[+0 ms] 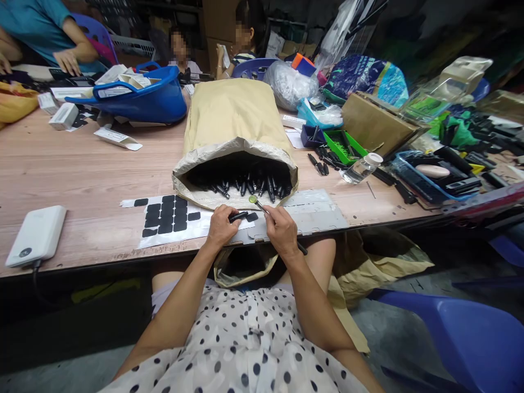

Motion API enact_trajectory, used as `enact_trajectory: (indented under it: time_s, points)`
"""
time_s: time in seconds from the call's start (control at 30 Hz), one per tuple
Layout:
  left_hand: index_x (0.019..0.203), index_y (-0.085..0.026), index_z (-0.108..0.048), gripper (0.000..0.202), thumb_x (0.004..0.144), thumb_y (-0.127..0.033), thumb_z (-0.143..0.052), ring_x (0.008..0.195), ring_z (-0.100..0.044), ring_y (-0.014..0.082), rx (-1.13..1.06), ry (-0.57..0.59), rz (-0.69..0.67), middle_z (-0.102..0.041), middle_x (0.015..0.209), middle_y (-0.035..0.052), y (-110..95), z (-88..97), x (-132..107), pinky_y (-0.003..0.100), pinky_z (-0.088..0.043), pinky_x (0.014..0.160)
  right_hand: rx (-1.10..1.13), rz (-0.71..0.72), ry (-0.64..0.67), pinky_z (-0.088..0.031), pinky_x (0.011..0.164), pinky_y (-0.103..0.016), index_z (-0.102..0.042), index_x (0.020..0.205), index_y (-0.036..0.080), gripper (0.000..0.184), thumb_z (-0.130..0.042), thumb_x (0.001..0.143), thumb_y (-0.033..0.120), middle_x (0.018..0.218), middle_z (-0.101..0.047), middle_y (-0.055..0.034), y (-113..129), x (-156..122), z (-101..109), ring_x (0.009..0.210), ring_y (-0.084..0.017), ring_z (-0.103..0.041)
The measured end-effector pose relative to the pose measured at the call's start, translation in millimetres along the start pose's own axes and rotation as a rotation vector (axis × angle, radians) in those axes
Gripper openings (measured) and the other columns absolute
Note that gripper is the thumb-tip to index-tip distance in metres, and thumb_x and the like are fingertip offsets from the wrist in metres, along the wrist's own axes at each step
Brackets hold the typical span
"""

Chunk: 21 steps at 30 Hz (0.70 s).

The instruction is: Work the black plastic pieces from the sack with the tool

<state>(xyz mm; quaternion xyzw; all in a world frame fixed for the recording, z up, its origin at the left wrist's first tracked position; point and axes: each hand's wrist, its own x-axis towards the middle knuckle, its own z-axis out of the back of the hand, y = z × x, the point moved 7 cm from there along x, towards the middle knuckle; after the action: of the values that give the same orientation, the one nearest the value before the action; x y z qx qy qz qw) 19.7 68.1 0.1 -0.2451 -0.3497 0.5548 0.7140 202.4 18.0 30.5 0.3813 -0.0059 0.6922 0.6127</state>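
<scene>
My left hand (pixel 221 225), its fingers closed, grips a short black pen-like piece (pixel 239 216) just above the table's front edge. A thin metal-shafted tool with a round yellow-green head (pixel 253 200) is held in my right hand (pixel 281 228); a dark handle end sticks out below the wrist. The tool's tip is beside the mouth of a tan woven sack (pixel 235 114) lying on its side. Inside the opening lie several black pen-like pieces (pixel 270 188). Under my hands is a grey board (pixel 315 210), with a white sheet of black rounded stickers (pixel 166 215) to its left.
A white power bank (pixel 36 234) with a cable lies at left. Behind it is a blue basin (pixel 139 95) of small boxes. At right are a green tray (pixel 341 144), a clear bottle (pixel 362 168) and a blue bin (pixel 436 177). Other people sit across the table.
</scene>
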Motion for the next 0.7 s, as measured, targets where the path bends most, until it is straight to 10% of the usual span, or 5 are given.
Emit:
enact_trajectory:
  time_s: [0.7]
  points:
    - [0.092,-0.023,-0.070,0.012,0.081,-0.025,-0.066,0.098,-0.060,0.0237,-0.082,0.103,-0.047,-0.069,0.096,0.0037,-16,4.8,-9,0.039,-0.050,0.093,-0.308,-0.010,0.043,-0.034,0.072,-0.033,-0.071,0.111,0.025,0.028,-0.052,0.092,0.018,0.091,-0.061,-0.0076,-18,-1,-21,0.086,-0.023,-0.047]
